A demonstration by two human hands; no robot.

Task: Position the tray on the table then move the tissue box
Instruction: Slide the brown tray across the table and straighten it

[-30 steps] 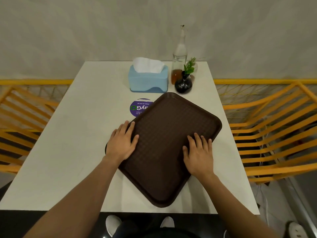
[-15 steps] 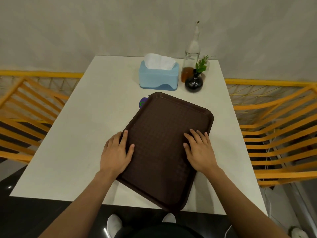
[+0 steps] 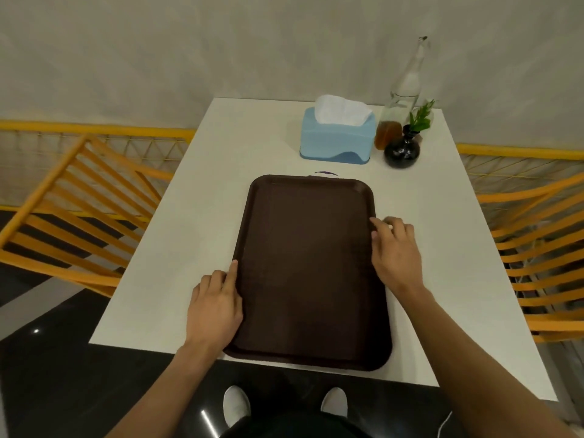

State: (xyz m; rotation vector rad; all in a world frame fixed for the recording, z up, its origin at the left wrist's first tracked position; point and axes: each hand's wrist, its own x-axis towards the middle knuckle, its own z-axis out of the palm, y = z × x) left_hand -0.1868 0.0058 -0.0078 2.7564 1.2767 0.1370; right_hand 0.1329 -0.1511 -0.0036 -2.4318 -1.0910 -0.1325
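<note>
Dark brown rectangular plastic tray (image 3: 309, 267) lies flat on the white desk (image 3: 177, 248), long sides running toward 12 o'clock, its near edge at the desk's front edge. At the tray's 8 o'clock, the left hand (image 3: 215, 308) rests against the rim, fingers (image 3: 232, 273) loosely extended and grasping nothing. At its 3 o'clock, the right hand (image 3: 395, 248) touches the opposite rim with curled fingers (image 3: 377, 223), not clenched around it. Toward 12 o'clock, apart from the tray, stands the light blue tissue box (image 3: 336, 137), beside a round black vase (image 3: 402, 150) and a clear glass bottle (image 3: 403, 96).
</note>
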